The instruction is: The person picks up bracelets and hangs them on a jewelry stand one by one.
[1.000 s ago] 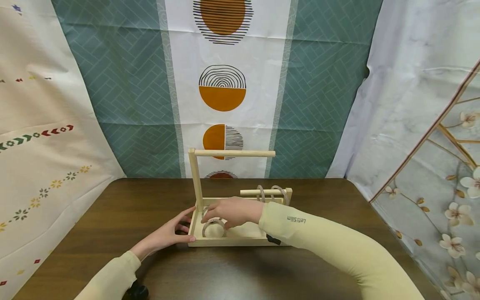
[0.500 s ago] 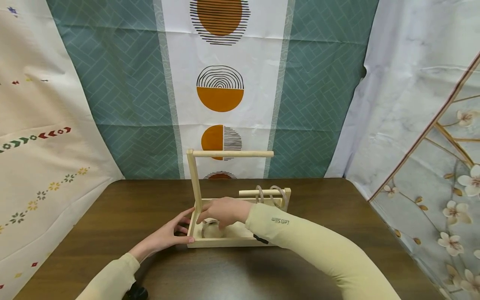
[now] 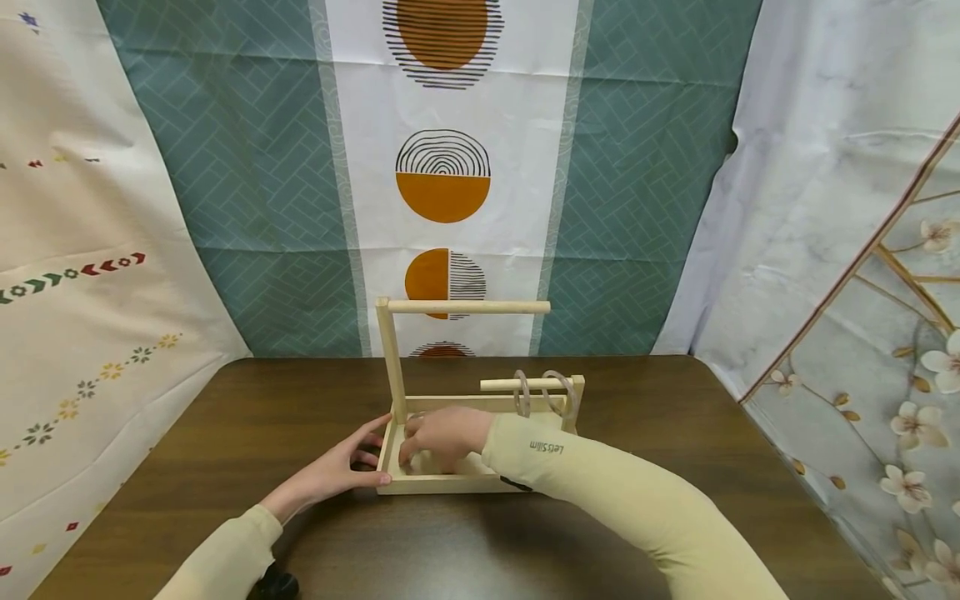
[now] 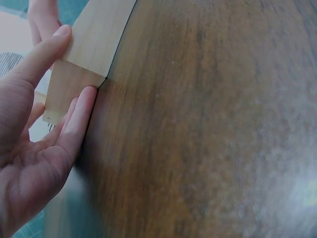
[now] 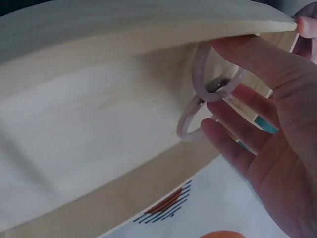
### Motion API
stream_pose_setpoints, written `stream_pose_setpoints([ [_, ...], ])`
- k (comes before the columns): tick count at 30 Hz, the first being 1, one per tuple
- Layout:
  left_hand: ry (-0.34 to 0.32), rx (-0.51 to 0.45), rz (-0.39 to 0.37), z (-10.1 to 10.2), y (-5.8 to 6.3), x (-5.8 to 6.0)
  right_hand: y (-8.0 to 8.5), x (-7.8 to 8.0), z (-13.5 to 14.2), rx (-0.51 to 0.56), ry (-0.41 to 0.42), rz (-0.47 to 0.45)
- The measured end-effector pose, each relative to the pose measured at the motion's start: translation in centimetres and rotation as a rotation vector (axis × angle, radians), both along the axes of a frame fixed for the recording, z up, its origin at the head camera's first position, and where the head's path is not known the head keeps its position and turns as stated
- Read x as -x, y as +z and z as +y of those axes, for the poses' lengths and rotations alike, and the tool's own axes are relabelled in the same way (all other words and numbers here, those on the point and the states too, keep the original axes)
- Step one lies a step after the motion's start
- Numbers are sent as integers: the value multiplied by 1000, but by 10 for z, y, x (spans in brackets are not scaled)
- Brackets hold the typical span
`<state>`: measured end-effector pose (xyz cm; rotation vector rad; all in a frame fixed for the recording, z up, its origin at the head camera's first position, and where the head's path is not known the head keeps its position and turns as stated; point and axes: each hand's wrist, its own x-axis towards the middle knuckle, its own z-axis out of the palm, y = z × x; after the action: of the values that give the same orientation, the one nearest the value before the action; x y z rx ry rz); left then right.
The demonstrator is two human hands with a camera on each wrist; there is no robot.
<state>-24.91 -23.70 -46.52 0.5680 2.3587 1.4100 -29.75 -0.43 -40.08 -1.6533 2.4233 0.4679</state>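
A pale wooden jewelry stand has a shallow tray base, a tall bar on the left and a lower bar on the right. My left hand grips the tray's left end, thumb at the front corner and fingers along the end wall. Inside the tray's left part is my right hand. In the right wrist view its thumb and fingers are curled round a pale pinkish bangle. Another bangle stands just beyond it, partly overlapped. Thumb and fingers hide parts of the nearer bangle.
Bangles hang on the short lower bar; the tall bar is bare. The stand sits on a dark wood table. Patterned cloth hangs behind, with more fabric at both sides.
My right hand has come down and slightly left into the tray, now covering the bangles that showed under it in the head view. The left hand keeps its place.
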Motion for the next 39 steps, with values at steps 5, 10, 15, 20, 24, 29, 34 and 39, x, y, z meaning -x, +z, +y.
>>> stream_pose_setpoints([
  [5, 0, 0, 5, 0, -1, 0, -5, 1, 1, 18, -8, -1],
  [10, -2, -2, 5, 0, -2, 0, -7, 1, 1, 28, -19, -10],
  [15, -2, 1, 10, 0, -2, 0, -6, 1, 2, 30, -22, -10],
  [20, -4, 2, 12, 0, -2, 0, -6, 0, 2, 38, -15, -9],
  [24, -10, -2, 12, -1, -2, 0, -6, 3, 1, 48, -23, -35],
  [29, -16, -6, 15, -2, -2, 0, -5, 4, -1, 54, -24, -65],
  [34, -24, -16, 16, -2, -4, 0, -3, 3, -3, 31, -23, -41],
  [39, -21, -17, 18, -2, -4, 0, -2, 2, -4, 10, -29, -24],
])
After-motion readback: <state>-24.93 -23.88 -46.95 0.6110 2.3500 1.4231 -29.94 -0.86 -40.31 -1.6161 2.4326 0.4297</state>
